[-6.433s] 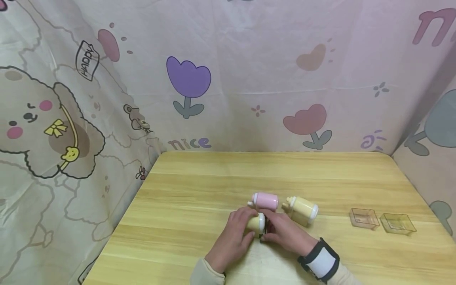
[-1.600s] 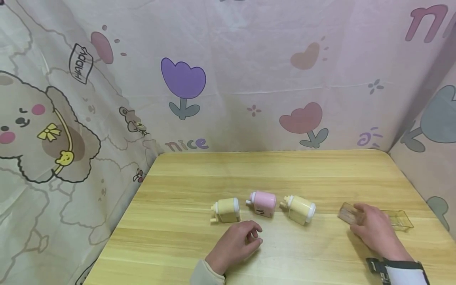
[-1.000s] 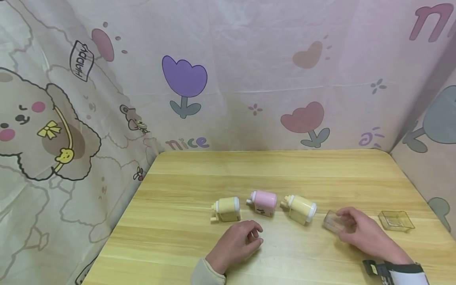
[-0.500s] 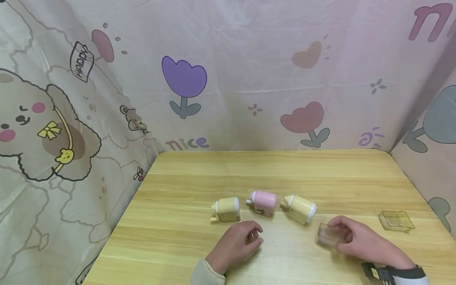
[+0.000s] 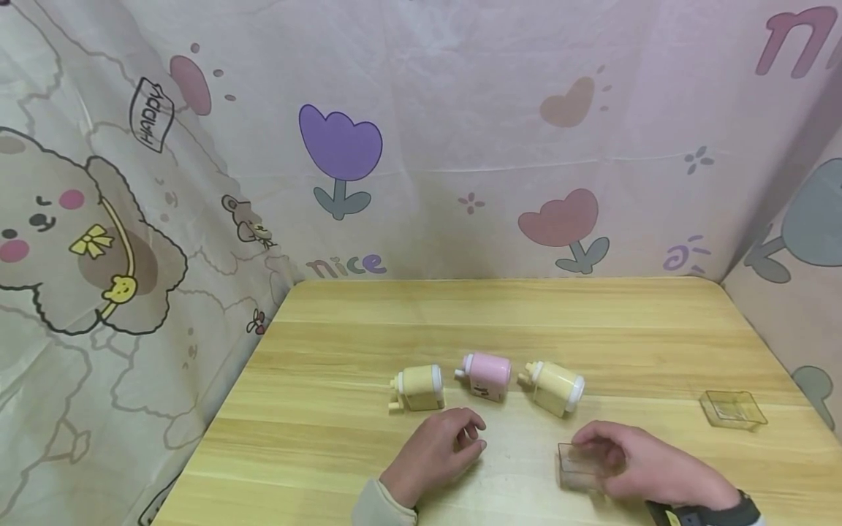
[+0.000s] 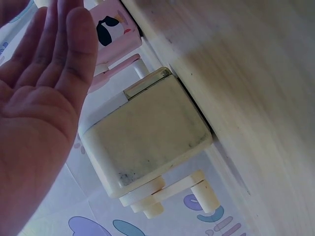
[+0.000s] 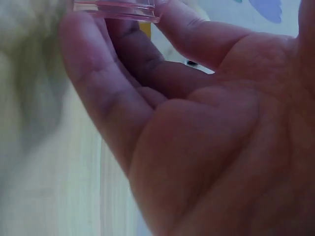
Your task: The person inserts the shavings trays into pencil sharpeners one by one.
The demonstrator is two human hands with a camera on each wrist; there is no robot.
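My right hand (image 5: 647,464) pinches a small clear pinkish tray (image 5: 574,471) between thumb and fingers, low over the front right of the table. In the right wrist view only the pink edge (image 7: 115,11) of that tray shows at the fingertips. My left hand (image 5: 437,453) lies at the table's front middle, fingers loosely bent and holding nothing. Just beyond it a yellow crank pencil sharpener (image 5: 421,387) lies on its side; its crank (image 6: 182,189) shows in the left wrist view. A pink sharpener (image 5: 488,375) and another yellow sharpener (image 5: 555,387) lie to its right.
A clear yellowish tray (image 5: 733,410) stands at the right of the wooden table (image 5: 368,314), beyond my right forearm. Printed cloth (image 5: 447,88) hangs behind the table and along both sides.
Earlier both hands held a yellow sharpener, which now lies at left. My right hand has taken the pinkish tray from beside the yellowish one and brought it left and nearer. My left hand stays still lately.
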